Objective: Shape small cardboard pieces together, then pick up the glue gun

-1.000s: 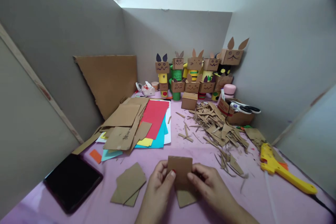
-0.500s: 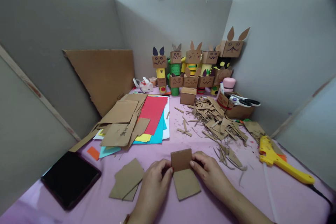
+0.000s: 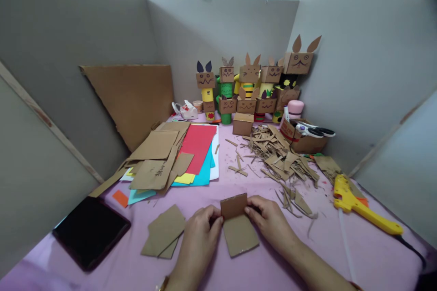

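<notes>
Between my hands a square cardboard piece [image 3: 241, 237] lies flat on the pink cloth. A second cardboard piece [image 3: 234, 207] stands along its far edge, roughly upright. My left hand [image 3: 205, 232] pinches the standing piece at its left side, low down. On the other side my right hand [image 3: 268, 216] grips its right edge between thumb and fingers. Whether the two pieces are joined at the seam I cannot tell. Several loose cardboard squares [image 3: 167, 229] overlap on the cloth, left of my left hand.
A yellow glue gun [image 3: 362, 209] lies at the right, its cord trailing. Cardboard scraps [image 3: 276, 150] are heaped beyond my right hand. Left are cardboard sheets [image 3: 157, 145] over coloured paper and a black tablet [image 3: 91, 233]. Cardboard animal figures [image 3: 247, 75] stand at the back.
The standing cardboard piece looks slightly shorter from here, as if tilted a little. Both hands keep their hold on it. The whole view has shifted slightly.
</notes>
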